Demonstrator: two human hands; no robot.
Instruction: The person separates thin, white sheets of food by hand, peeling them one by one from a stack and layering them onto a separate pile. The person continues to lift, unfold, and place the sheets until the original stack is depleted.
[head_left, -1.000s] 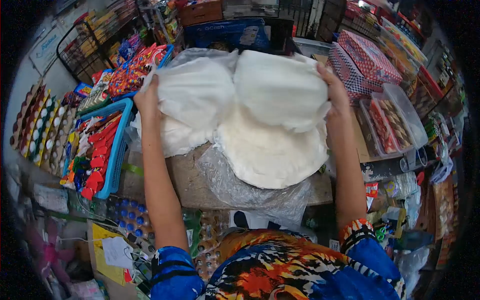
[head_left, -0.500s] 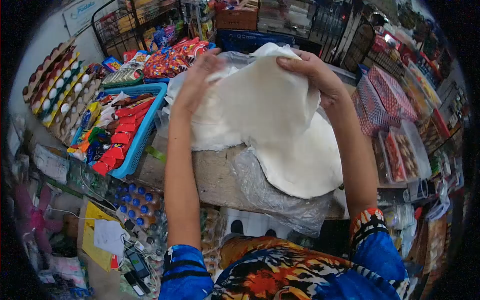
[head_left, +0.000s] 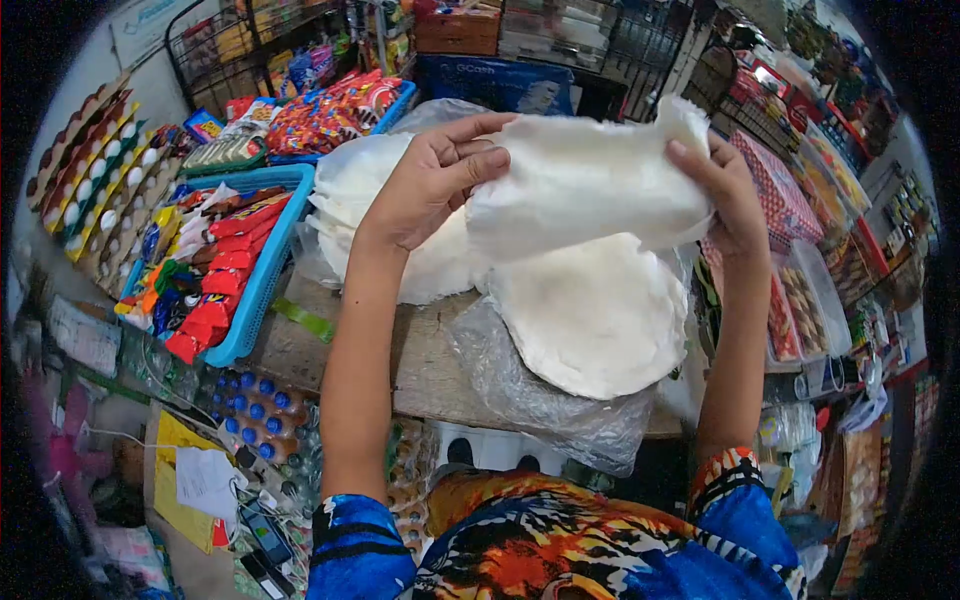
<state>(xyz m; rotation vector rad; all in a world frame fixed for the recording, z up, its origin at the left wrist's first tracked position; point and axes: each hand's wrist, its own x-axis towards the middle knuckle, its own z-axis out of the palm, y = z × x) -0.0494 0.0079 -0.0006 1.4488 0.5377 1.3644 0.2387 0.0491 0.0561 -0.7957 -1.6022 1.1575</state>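
Observation:
A thin white round sheet [head_left: 590, 190] hangs raised between my two hands, its upper part bent over. My left hand [head_left: 440, 175] pinches its left edge between thumb and fingers. At the right edge, my right hand [head_left: 725, 195] grips it with the thumb in front. Below lies a round stack of similar white sheets [head_left: 600, 330], resting on crumpled clear plastic [head_left: 510, 370]. Another pile of white sheets [head_left: 360, 185] is at the left, partly behind my left hand and forearm.
The wooden table [head_left: 420, 350] carries a blue basket [head_left: 290, 250] of wrapped packets at the left. Egg trays [head_left: 105, 190] stand farther left. Plastic containers [head_left: 815, 300] are at the right, and capped bottles [head_left: 260, 410] stand below the table's left side.
My left hand has moved right and now holds the sheet's left edge. My right hand has shifted right and slightly down, and the sheet is stretched sideways between them.

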